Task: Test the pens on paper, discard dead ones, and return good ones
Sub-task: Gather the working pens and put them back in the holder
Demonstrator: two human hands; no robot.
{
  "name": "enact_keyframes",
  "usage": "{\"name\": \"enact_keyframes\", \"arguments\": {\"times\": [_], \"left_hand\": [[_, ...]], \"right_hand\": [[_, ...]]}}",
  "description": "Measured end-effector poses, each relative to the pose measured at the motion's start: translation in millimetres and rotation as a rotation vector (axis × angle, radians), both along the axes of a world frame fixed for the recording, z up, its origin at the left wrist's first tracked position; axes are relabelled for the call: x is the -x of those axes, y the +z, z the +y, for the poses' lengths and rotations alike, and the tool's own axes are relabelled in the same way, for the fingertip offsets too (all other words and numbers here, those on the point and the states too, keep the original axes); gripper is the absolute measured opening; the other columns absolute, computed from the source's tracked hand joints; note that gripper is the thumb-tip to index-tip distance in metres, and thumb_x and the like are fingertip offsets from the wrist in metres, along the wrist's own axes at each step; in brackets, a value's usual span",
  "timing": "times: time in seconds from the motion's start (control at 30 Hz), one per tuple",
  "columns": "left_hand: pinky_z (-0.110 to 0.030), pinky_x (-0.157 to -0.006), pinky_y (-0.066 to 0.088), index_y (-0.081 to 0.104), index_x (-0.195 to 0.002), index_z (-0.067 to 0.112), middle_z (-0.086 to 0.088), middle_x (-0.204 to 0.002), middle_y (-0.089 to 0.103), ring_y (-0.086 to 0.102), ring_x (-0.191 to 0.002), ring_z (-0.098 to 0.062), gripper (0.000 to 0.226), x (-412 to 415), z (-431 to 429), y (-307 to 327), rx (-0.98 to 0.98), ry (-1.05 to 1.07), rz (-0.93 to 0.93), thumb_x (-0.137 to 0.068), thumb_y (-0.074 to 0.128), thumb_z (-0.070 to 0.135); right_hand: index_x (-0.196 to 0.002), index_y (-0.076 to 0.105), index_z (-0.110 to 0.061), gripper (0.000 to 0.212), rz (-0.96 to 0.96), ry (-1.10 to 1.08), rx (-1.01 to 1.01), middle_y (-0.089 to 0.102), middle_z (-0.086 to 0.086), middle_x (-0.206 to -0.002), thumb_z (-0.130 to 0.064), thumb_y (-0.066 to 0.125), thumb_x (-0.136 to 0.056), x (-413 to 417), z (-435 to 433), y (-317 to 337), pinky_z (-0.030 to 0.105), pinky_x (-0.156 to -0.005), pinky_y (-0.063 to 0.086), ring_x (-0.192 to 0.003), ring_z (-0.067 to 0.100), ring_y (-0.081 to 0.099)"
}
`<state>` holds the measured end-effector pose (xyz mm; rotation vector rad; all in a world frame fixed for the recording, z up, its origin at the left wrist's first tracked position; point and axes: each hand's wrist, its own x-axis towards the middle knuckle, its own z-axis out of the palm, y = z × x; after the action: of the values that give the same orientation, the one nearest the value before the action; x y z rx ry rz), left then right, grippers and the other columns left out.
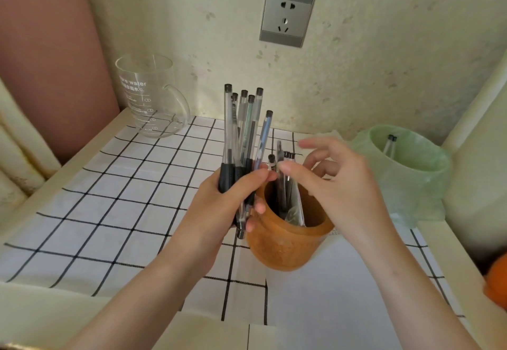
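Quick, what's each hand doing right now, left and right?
Left hand: closed around a bundle of pens.
Right hand: open, holding nothing, fingers at the pens in the wooden pen holder.

Six clear plastic pens with black caps (241, 130) bunched at centre; about four more in one orange-brown pot (282, 242); two in one green-lined bin (406, 168) far right; one glass measuring jug (149, 95) far left.
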<state>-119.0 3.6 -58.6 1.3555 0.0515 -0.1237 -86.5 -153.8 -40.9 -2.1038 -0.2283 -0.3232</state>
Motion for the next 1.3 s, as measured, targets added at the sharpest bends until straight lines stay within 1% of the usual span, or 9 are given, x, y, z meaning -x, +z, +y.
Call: {"name": "enact_keyframes", "arguments": {"times": [0.17,0.27,0.4,0.53,0.67,0.93,1.03,1.13,1.3], "left_hand": [[-0.018,-0.044,0.04,0.068,-0.101,0.013,0.002,-0.06,0.061,0.043,-0.047,-0.013,0.026,-1,1,2,-0.02,-0.05,-0.015,-0.083,0.06,0.031],[-0.018,-0.043,0.039,0.07,-0.086,0.01,0.0,-0.053,0.053,0.044,-0.046,-0.013,0.027,0,4,6,-0.092,-0.123,-0.036,-0.082,0.059,0.035],[-0.018,-0.043,0.04,0.069,-0.083,0.01,0.0,-0.053,0.057,0.047,-0.045,-0.013,0.028,2,6,11,-0.11,-0.2,-0.034,-0.081,0.057,0.035],[-0.018,-0.04,0.042,0.064,-0.098,0.006,-0.001,-0.066,0.067,0.06,-0.053,-0.009,0.032,4,3,15,0.005,-0.227,-0.007,-0.08,0.055,0.031],[-0.018,-0.037,0.037,0.065,-0.102,0.011,-0.005,-0.076,0.07,0.058,-0.057,-0.015,0.035,2,2,10,0.03,-0.164,0.022,-0.075,0.06,0.033],[-0.016,-0.036,0.029,0.065,-0.105,0.013,-0.001,-0.071,0.059,0.04,-0.049,-0.008,0.037,0,4,8,0.029,-0.171,-0.012,-0.074,0.062,0.033],[-0.016,-0.035,0.028,0.065,-0.105,0.014,0.0,-0.07,0.059,0.04,-0.049,-0.008,0.036,1,4,9,0.038,-0.187,-0.012,-0.074,0.061,0.032],[-0.017,-0.036,0.027,0.067,-0.106,0.016,-0.002,-0.073,0.06,0.041,-0.05,-0.008,0.027,2,6,9,0.039,-0.249,-0.031,-0.083,0.062,0.03],[-0.014,-0.036,0.023,0.065,-0.093,0.009,0.004,-0.057,0.059,0.039,-0.041,-0.004,0.018,4,3,13,0.011,-0.334,-0.03,-0.089,0.054,0.023]], "right_hand": [[-0.095,0.068,-0.022,0.016,-0.016,0.101,-0.164,0.059,-0.016,-0.061,-0.034,0.061,-0.088,5,2,5,0.012,-0.054,0.041,-0.054,-0.001,0.053],[-0.092,0.07,-0.025,0.014,0.096,0.214,-0.22,0.06,-0.021,-0.059,-0.034,0.061,-0.086,8,8,6,0.009,-0.056,0.041,-0.056,-0.005,0.056],[-0.09,0.072,-0.02,0.01,0.136,0.257,-0.261,0.069,-0.004,-0.072,-0.027,0.066,-0.087,10,14,5,0.02,-0.069,0.052,-0.072,0.01,0.067],[-0.081,0.066,-0.014,0.01,0.141,0.181,-0.499,0.056,-0.006,-0.056,-0.02,0.062,-0.089,10,12,7,0.015,-0.044,0.037,-0.046,0.008,0.048],[-0.079,0.053,-0.011,0.017,0.034,0.029,-0.753,0.059,0.001,-0.065,-0.011,0.047,-0.096,1,-10,18,0.021,-0.037,0.031,-0.043,0.013,0.047],[-0.083,0.065,-0.016,0.016,0.122,-0.063,-0.089,0.056,-0.003,-0.047,-0.029,0.06,-0.091,-9,-27,1,0.014,-0.042,0.036,-0.035,0.003,0.045],[-0.08,0.068,-0.018,0.025,0.048,-0.156,0.063,0.061,-0.008,-0.057,-0.041,0.063,-0.086,-8,-24,-1,0.011,-0.049,0.038,-0.05,0.004,0.053],[-0.081,0.067,-0.021,0.016,-0.131,-0.158,-0.055,0.058,-0.011,-0.061,-0.036,0.064,-0.086,1,-19,14,0.011,-0.051,0.037,-0.052,0.002,0.051],[-0.084,0.068,-0.014,0.011,-0.033,0.199,-0.267,0.061,-0.011,-0.059,-0.024,0.067,-0.084,20,6,18,0.014,-0.049,0.04,-0.046,0.002,0.053]]}}
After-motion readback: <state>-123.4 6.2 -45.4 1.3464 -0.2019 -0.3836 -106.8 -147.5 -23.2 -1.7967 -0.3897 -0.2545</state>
